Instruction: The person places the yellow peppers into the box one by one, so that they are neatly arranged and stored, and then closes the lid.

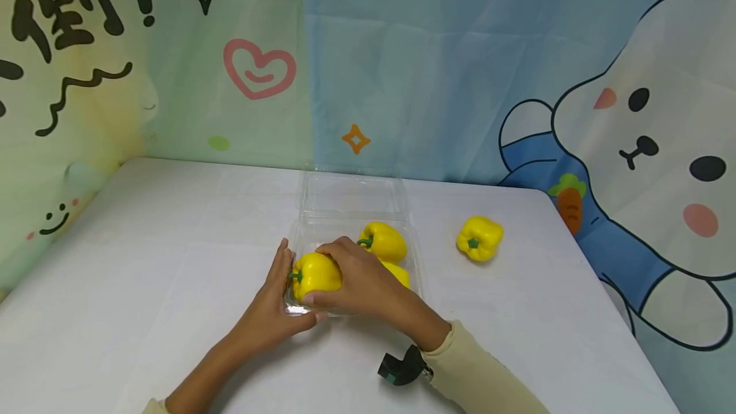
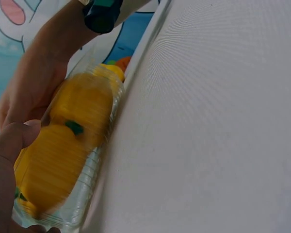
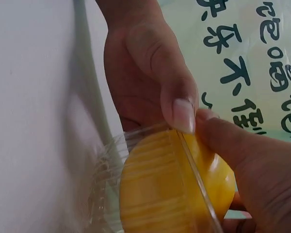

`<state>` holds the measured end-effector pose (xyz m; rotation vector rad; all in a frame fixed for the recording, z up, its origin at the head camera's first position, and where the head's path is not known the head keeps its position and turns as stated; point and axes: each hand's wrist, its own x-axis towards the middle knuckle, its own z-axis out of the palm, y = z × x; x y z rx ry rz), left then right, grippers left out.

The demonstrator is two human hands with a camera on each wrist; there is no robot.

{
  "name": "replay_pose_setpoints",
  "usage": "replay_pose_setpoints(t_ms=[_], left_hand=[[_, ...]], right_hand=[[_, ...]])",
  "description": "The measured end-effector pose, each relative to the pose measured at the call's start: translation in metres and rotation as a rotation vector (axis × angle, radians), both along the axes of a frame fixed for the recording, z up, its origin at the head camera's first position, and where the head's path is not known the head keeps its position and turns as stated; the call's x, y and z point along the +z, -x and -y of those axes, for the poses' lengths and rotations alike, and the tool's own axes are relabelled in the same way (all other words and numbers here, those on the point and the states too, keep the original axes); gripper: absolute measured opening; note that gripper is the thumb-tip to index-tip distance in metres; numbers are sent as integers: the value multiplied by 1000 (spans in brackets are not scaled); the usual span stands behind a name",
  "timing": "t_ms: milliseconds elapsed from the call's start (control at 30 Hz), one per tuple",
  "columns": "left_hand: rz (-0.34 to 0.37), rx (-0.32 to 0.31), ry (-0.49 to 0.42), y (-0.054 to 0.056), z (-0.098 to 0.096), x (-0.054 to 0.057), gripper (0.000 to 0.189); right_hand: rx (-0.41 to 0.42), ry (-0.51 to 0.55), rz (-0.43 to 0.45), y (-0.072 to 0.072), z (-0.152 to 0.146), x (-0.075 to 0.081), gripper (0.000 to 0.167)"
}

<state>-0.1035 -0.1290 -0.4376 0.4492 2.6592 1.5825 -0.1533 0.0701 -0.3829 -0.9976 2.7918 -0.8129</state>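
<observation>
A clear plastic clamshell container (image 1: 330, 230) lies on the table with its lid (image 1: 353, 197) laid back behind it. My right hand (image 1: 362, 276) grips a yellow bell pepper (image 1: 316, 275) from above at the container's front left corner, fingers behind it and thumb in front. My left hand (image 1: 276, 302) touches that same corner, fingers straight along the left wall and thumb spread out along the front. In the right wrist view the left thumb lies at the rim beside the pepper. Two more yellow bell peppers, one at the back (image 1: 386, 241) and one in front (image 1: 399, 273), sit inside; the front one is partly hidden by my right hand.
Another yellow bell pepper (image 1: 480, 239) lies on the white table (image 1: 144, 260), right of the container. A printed cloth backdrop (image 1: 425, 82) hangs behind the table. A black device (image 1: 402, 366) sits at my right wrist, by the sleeve.
</observation>
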Motion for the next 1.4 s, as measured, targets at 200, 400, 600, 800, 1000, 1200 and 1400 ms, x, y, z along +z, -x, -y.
replay_pose_setpoints(t_ms=[200, 400, 600, 800, 1000, 1200, 1400], left_hand=[[20, 8, 7, 2, -1, -1, 119], [19, 12, 12, 2, -1, -2, 119], [1, 3, 11, 1, -1, 0, 120], [6, 1, 3, 1, -2, -1, 120], [11, -4, 5, 2, -2, -2, 120], [12, -4, 9, 1, -2, 0, 118], [10, 4, 18, 1, -1, -1, 117]], right_hand=[[47, 3, 47, 3, -7, 2, 67], [118, 7, 78, 8, -14, 4, 61], [174, -33, 46, 10, -15, 5, 63], [170, -94, 51, 11, -14, 6, 66], [169, -168, 52, 11, -14, 6, 67], [185, -240, 18, 10, -12, 7, 65], [148, -213, 19, 10, -11, 4, 66]])
